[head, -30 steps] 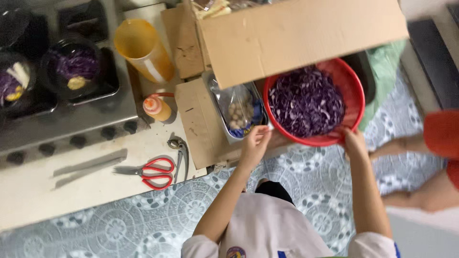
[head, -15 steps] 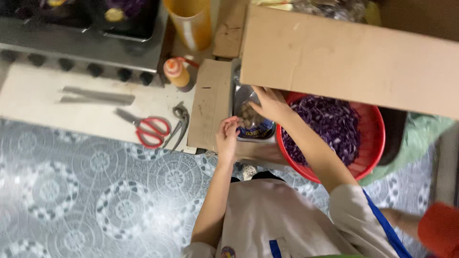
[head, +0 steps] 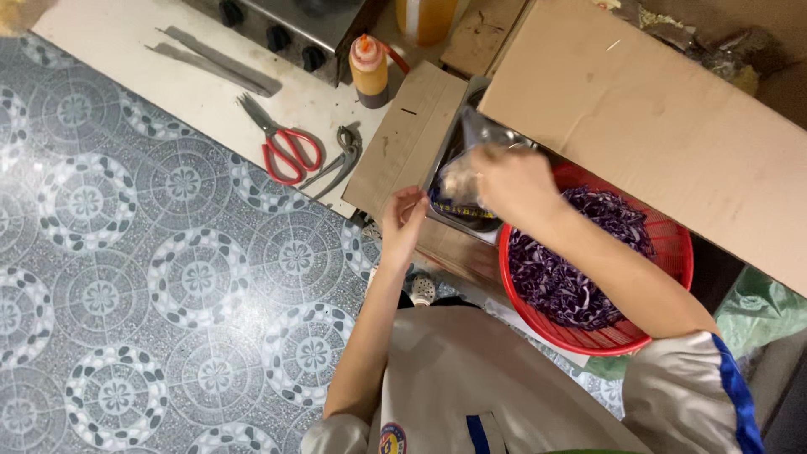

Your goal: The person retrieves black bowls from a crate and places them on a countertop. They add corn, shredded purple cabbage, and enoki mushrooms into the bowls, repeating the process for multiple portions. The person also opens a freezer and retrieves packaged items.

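Right hand [head: 513,181] grasps a clear plastic bag [head: 464,172] above the rectangular steel tray [head: 458,214], left of the red plastic basket of shredded purple cabbage [head: 588,261]. Left hand [head: 403,223], fingers loosely open, steadies the tray's near edge. Advisable: keep the bag over the tray, support from beneath.

The metal tray [head: 458,181] sits hemmed in: a cardboard flap [head: 408,139] lies along its left side, the big cardboard box [head: 664,139] overhangs its far edge, and the red basket [head: 538,324] of purple cabbage presses against its right, so the only way in is from above and from the near side, where both hands [head: 403,223] already crowd. On the white surface [head: 109,42] to the left, red scissors [head: 282,147], pliers [head: 340,160] and an orange bottle [head: 370,71] cluster near the flap, with two metal strips [head: 214,60] farther along. The patterned floor [head: 126,294] below the surface's near edge lies open.
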Available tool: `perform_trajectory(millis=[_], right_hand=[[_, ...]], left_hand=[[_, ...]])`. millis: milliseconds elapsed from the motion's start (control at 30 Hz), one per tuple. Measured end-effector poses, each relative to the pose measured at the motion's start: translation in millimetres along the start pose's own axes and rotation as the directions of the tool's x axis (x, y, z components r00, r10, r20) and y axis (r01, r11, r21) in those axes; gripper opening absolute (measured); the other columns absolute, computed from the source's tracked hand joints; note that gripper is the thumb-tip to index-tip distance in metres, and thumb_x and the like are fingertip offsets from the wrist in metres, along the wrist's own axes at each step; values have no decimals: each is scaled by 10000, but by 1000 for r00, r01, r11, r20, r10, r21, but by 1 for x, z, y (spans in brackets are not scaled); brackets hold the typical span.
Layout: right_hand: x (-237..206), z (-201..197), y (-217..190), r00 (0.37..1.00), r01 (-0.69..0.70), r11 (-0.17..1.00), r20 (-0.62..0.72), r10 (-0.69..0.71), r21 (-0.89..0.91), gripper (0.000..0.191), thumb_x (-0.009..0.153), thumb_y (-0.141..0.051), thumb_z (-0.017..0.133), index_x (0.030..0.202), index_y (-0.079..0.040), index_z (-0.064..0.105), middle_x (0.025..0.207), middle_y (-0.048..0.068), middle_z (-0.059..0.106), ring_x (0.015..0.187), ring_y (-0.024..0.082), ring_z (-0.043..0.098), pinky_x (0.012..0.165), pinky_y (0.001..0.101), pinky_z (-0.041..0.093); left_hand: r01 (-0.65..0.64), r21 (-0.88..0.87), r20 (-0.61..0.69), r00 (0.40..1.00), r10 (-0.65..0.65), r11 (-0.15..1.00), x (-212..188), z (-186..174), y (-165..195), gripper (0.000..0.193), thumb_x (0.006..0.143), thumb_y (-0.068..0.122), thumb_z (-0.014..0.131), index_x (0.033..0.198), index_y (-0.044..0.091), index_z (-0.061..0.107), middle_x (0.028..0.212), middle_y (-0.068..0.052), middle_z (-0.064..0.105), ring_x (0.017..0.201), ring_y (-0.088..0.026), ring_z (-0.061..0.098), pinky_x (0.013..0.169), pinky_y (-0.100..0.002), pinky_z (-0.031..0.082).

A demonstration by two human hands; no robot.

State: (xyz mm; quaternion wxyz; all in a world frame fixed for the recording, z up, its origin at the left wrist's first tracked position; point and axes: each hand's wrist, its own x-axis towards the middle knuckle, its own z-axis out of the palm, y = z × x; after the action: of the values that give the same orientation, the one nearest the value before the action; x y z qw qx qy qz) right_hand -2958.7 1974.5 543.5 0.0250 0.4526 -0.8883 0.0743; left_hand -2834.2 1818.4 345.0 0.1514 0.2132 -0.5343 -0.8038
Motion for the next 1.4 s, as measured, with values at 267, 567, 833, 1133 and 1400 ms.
perform_trajectory(millis=[267,567,833,1133,1400], right_hand=[[33,-55,-3,995,8,730,-75,59,683,166,947,-80,776,939,-27,620,817,55,649,731,101,553,644,260,434],[119,-45,-133,966,28,267,43,-254,963,81,980,-52,672,1027,-47,606,1035,-20,728,964,50,652,862,244,535],[250,-4,-229,827,109,362,117,-549,926,289,996,-43,496,1217,-18,681,1133,74,685,1064,166,671,983,332,528],[376,99,-334,729,147,739,433,-530,657,455,919,-333,616,1354,-206,586,1451,3,567,1270,217,531,988,421,495],[488,155,-333,533,790,611,444,-720,43,338,929,-371,587,1160,-157,709,1441,49,565,1487,319,363,1177,666,344]], left_hand=[[-50,-202,89,994,69,978,-2,-12,30,882,824,235,854,1510,41,336,1500,-184,469,1399,-278,469,1173,-460,396],[209,-895,197,978,-70,394,23,-92,82,1215,803,990,321,1533,26,440,1532,-147,512,1380,-343,493,1162,-515,402],[44,-845,85,995,52,533,63,-235,130,1036,769,865,487,1580,227,401,1562,-73,510,1417,-299,485,1175,-502,402],[259,-865,194,962,-190,429,133,-386,129,896,891,802,479,1526,170,456,1507,-96,525,1363,-330,511,1139,-545,421],[261,-791,172,963,-208,553,251,-410,205,858,916,755,454,1537,163,442,1550,-68,502,1413,-293,478,1175,-486,394]])
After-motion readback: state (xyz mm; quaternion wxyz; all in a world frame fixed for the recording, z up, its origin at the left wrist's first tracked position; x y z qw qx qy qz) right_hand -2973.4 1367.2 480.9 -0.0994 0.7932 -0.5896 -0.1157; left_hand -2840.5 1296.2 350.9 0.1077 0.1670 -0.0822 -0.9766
